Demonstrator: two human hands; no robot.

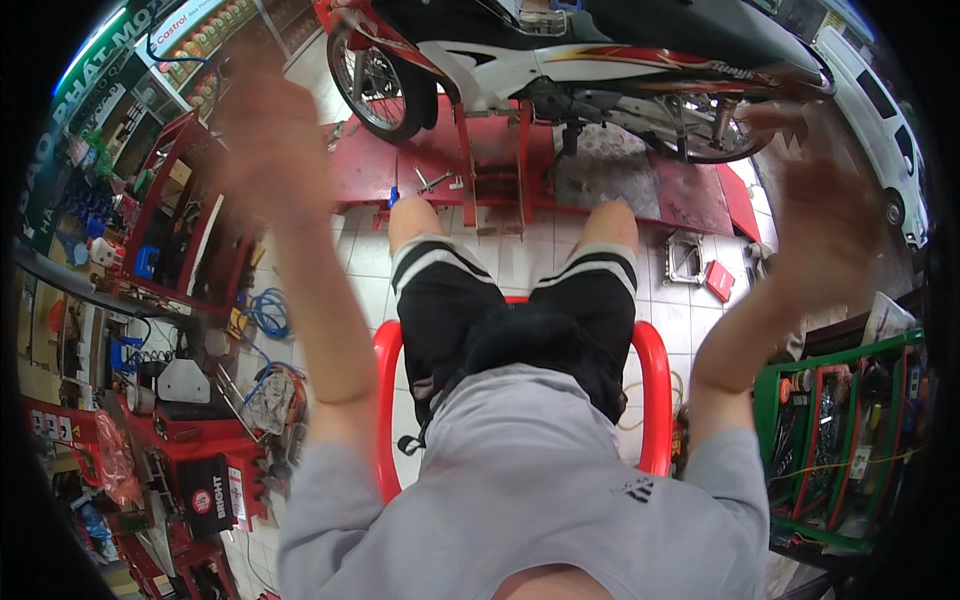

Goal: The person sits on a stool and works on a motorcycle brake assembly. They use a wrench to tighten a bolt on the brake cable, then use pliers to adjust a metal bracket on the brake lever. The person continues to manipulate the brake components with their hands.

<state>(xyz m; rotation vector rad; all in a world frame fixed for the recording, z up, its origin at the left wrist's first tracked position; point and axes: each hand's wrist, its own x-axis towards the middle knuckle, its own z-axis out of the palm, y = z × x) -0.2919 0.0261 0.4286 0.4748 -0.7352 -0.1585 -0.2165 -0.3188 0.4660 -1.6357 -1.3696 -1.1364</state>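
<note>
Both of my arms are raised and spread apart. My left hand is at the upper left, in front of the shelves, smeared by motion. At the upper right, my right hand is blurred too, close to the rear end of the motorbike in the picture. Nothing can be made out in either hand, and the fingers are too smeared to read. Ahead of my knees stands a black, white and red motorbike on a red lift platform. A few metal hand tools lie on the platform.
I sit in a red plastic chair. On the left are a red tool rack, a coiled blue hose and a cluttered red bench. To the right stands a green tool tray. A metal frame and small red box lie on the floor.
</note>
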